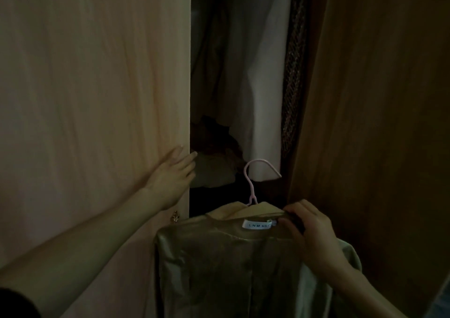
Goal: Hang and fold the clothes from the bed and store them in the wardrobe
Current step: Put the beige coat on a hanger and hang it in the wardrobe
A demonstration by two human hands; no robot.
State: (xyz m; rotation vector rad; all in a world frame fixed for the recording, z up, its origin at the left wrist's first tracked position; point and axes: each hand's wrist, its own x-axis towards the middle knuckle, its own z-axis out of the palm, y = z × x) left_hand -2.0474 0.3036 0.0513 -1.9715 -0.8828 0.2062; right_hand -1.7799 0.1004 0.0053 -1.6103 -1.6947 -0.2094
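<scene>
An olive-gold satin garment (224, 264) with a white neck label hangs on a pink hanger (253, 183) at the bottom middle. My right hand (309, 235) grips the garment's collar and the hanger's shoulder, holding it up in front of the wardrobe gap. My left hand (170, 179) lies flat with straight fingers against the edge of the pale wardrobe door (97, 98). The hanger's hook points up toward the dark opening, touching nothing.
Inside the narrow opening hang a white garment (258, 74), a brown one (207, 62) and a patterned dark one (294, 74). Crumpled clothes (214, 162) lie lower inside. A darker brown door (379, 98) stands at the right. A small metal handle (175, 216) sits on the left door.
</scene>
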